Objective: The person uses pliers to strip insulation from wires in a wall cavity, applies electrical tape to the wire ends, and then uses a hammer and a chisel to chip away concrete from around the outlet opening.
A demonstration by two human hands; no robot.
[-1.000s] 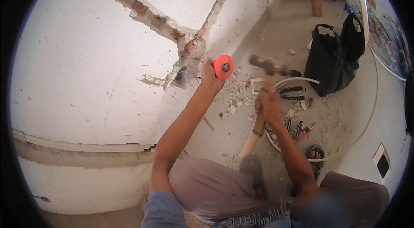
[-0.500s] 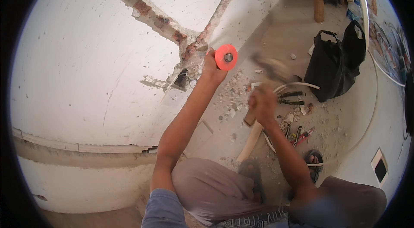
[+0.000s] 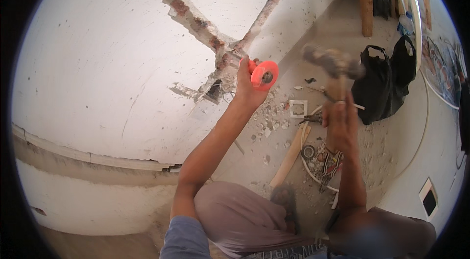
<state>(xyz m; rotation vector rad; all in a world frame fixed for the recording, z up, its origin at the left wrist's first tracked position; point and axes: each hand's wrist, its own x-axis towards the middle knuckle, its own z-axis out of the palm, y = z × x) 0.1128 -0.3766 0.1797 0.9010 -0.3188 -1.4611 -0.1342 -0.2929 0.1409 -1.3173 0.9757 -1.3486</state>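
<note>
My left hand [image 3: 246, 90] is closed round a chisel with a round orange-red hand guard [image 3: 264, 77]; the grey struck end shows in the middle of the guard. Its tip is hidden behind my hand, by the broken groove [image 3: 223, 63] in the white wall. My right hand [image 3: 340, 124] grips the wooden handle of a hammer. The hammer's head [image 3: 334, 60], smeared by motion, is raised to the right of the chisel and apart from it. Below the groove is a ragged hole [image 3: 214, 92] with thin wires beside it.
Rubble [image 3: 274, 112] litters the floor below the wall. Nearby lie a white square frame [image 3: 298, 109], a wooden strip [image 3: 292, 157], a tape roll [image 3: 308, 152] and several hand tools. At the right stands a black bag [image 3: 384, 90]; white tubing [image 3: 313, 176] curves across the floor.
My right hand has swung the hammer to the right, away from the chisel, with its head higher. My left hand keeps its grip on the chisel, and the whole view has shifted slightly.
</note>
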